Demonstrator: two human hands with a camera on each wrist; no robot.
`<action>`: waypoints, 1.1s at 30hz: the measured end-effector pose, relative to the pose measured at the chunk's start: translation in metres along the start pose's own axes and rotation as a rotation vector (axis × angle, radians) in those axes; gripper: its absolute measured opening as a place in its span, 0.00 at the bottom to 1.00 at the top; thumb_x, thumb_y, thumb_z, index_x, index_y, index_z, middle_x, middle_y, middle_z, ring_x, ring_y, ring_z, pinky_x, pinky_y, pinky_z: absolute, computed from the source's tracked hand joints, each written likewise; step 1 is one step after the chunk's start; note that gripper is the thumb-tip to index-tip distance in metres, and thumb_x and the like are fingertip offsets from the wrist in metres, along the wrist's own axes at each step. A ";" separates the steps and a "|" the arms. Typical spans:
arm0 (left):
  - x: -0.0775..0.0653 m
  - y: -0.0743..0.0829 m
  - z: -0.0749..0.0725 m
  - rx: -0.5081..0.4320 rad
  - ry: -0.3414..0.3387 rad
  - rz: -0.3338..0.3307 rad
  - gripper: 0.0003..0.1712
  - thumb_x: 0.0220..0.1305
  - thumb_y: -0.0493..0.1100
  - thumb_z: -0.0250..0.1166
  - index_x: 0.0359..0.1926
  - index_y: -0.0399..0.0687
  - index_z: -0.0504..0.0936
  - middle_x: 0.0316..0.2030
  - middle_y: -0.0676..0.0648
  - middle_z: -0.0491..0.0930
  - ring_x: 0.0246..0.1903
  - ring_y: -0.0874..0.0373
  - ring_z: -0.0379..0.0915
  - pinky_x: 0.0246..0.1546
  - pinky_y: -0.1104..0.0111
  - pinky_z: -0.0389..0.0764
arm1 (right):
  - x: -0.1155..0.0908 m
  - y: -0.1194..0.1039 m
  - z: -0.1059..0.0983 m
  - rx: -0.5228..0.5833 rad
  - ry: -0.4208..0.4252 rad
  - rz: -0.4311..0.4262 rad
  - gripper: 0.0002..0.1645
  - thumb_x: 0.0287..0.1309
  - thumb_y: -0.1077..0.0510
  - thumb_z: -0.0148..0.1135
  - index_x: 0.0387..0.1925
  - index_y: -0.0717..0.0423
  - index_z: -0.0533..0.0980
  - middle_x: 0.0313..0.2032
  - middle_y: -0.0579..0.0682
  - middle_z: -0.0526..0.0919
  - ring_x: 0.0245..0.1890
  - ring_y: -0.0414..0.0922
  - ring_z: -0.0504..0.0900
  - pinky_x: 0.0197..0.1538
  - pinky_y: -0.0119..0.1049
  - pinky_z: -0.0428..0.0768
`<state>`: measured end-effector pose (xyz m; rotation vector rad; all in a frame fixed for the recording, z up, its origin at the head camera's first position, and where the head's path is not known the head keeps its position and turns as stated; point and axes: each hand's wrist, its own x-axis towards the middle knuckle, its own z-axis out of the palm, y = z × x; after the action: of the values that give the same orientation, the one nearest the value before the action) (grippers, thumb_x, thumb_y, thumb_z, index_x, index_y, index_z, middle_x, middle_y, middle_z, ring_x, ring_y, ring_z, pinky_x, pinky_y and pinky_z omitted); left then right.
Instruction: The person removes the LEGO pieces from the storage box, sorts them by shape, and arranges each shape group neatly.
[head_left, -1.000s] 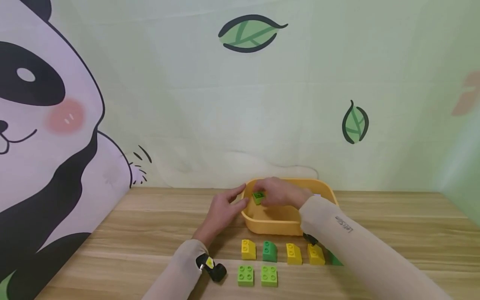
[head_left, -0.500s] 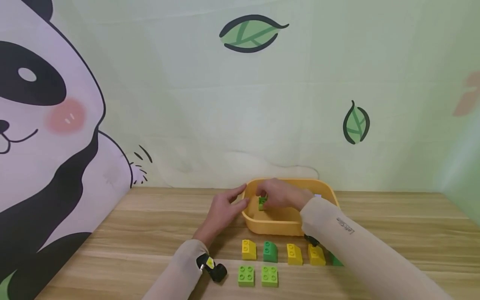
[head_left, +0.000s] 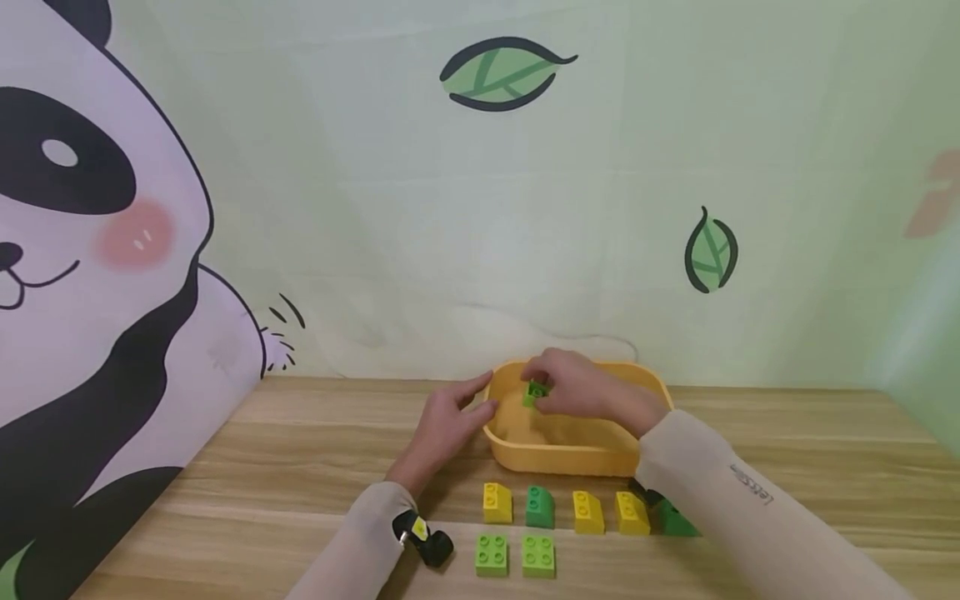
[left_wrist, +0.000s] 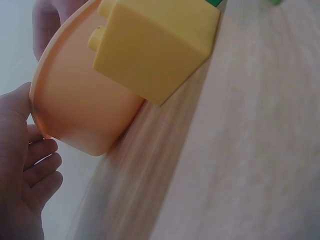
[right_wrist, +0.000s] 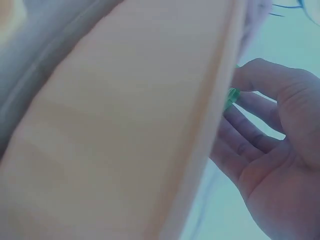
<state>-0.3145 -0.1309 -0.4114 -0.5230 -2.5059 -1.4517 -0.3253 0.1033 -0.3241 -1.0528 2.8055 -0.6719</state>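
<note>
My left hand (head_left: 447,422) grips the left end of a yellow-orange plastic bin (head_left: 570,460), with thumb and index fingertips at its rim; the other fingers lie outside its wall in the left wrist view. Over the bin, my right hand (head_left: 577,385) pinches a light green toy building brick (head_left: 534,394) between thumb and fingers. Only a bit of green brick (right_wrist: 231,98) shows past the bin rim in the right wrist view. The fingers partly cover it.
In front of the bin stand sloped bricks in a row: a yellow one (head_left: 497,503), a green one (head_left: 539,507), two more yellow, and a green one (head_left: 677,520) partly behind the right sleeve. Two light green square bricks (head_left: 491,556) lie nearer. A printed cloth (head_left: 420,208) hangs behind.
My right hand has moved right and slightly up from the bin floor with the light green brick, its forearm shifting right. More of the rightmost green brick shows. My left hand stays put.
</note>
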 end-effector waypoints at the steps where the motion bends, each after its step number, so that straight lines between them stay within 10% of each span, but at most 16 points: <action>1: 0.000 0.000 0.000 -0.001 0.001 0.002 0.30 0.72 0.46 0.67 0.71 0.43 0.79 0.69 0.46 0.77 0.68 0.45 0.74 0.68 0.51 0.75 | -0.004 -0.001 -0.001 0.019 0.013 0.006 0.24 0.64 0.64 0.69 0.60 0.68 0.80 0.51 0.56 0.84 0.51 0.52 0.83 0.59 0.49 0.84; 18: -0.002 -0.001 -0.001 -0.011 0.013 0.019 0.29 0.72 0.44 0.67 0.71 0.42 0.79 0.68 0.44 0.78 0.67 0.43 0.75 0.68 0.51 0.76 | -0.058 -0.022 -0.007 0.173 0.191 0.043 0.23 0.66 0.62 0.72 0.60 0.61 0.78 0.55 0.54 0.84 0.54 0.54 0.85 0.59 0.50 0.86; 33: -0.001 -0.002 -0.001 -0.013 0.015 0.055 0.28 0.71 0.41 0.68 0.70 0.39 0.80 0.68 0.43 0.78 0.67 0.44 0.76 0.68 0.52 0.76 | -0.096 -0.025 0.005 0.177 0.294 -0.153 0.23 0.60 0.69 0.74 0.57 0.64 0.82 0.49 0.51 0.83 0.45 0.46 0.85 0.50 0.40 0.89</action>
<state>-0.3148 -0.1325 -0.4129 -0.5767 -2.4519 -1.4481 -0.2360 0.1459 -0.3258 -1.2330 2.8478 -1.1565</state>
